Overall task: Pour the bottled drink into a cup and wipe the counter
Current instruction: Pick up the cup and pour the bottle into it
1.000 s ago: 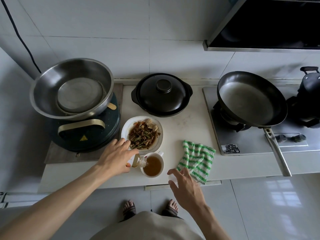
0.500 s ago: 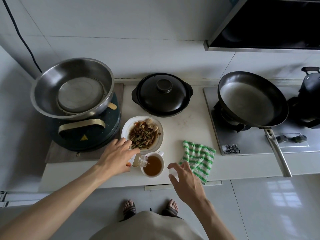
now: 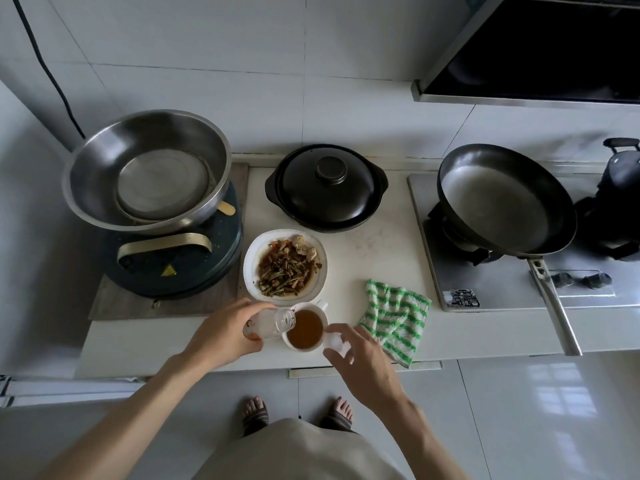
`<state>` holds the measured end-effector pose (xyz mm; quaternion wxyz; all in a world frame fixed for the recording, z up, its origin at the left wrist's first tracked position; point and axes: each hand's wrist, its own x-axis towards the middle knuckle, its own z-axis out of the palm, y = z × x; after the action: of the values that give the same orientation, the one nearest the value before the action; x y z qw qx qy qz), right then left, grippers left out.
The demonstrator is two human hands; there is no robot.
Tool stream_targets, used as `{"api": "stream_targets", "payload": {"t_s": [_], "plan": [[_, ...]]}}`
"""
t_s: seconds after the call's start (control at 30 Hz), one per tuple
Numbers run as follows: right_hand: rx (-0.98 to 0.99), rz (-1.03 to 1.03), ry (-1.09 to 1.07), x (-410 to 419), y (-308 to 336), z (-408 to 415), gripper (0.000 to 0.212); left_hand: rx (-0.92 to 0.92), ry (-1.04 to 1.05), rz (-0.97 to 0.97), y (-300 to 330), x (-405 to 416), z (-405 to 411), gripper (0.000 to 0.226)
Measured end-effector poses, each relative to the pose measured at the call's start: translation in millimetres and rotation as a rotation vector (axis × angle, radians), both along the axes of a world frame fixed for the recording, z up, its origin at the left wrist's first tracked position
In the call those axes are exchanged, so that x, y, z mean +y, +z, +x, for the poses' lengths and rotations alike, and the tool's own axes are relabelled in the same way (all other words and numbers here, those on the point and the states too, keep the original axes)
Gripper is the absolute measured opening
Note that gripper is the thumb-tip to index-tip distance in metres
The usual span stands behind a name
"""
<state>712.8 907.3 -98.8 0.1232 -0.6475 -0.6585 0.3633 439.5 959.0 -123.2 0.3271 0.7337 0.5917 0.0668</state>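
My left hand [image 3: 225, 334] grips a small clear bottle [image 3: 273, 322], tipped sideways with its mouth over the rim of a white cup [image 3: 320, 308]. The bottle looks nearly drained and the cup holds brown drink [image 3: 305, 330]. My right hand [image 3: 360, 362] hovers just right of the cup with a small white cap [image 3: 337, 342] in its fingers. A green-and-white striped cloth [image 3: 394, 317] lies crumpled on the white counter [image 3: 377, 244], right of the cup.
A white plate of stir-fried food [image 3: 284, 265] sits just behind the cup. A black lidded pot [image 3: 325, 187] stands further back. A steel bowl [image 3: 147, 171] rests on a round cooker at left. A dark frying pan [image 3: 502, 199] sits on the stove at right.
The drink in the bottle has run into the cup, leaving the bottle looking clear. My right hand has moved up and left, closer to the cup.
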Motion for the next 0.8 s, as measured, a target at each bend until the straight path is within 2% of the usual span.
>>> {"api": "stream_targets", "payload": {"t_s": [0.1, 0.17, 0.4, 0.57, 0.8], "plan": [[0.137, 0.097, 0.008, 16.4, 27.3, -14.5, 0.034, -0.128, 0.039, -0.037, 5.8, -1.5, 0.9, 0.064], [0.155, 0.168, 0.065, 29.0, 46.2, -23.8, 0.037, -0.157, 0.028, -0.044, 12.2, -0.3, 3.2, 0.062], [-0.085, 0.395, 0.350, 56.3, 85.8, -40.8, 0.044, -0.184, 0.028, 0.055, 32.8, 5.0, 1.7, 0.062], [-0.100, 0.371, 0.415, 64.8, 93.8, -42.5, 0.046, -0.139, 0.008, 0.117, 54.1, 8.8, -1.0, 0.061], [0.010, 0.275, 0.399, 71.0, 102.1, -47.3, 0.044, -0.170, -0.017, 0.042, 66.4, 8.0, -10.6, 0.059]]}}
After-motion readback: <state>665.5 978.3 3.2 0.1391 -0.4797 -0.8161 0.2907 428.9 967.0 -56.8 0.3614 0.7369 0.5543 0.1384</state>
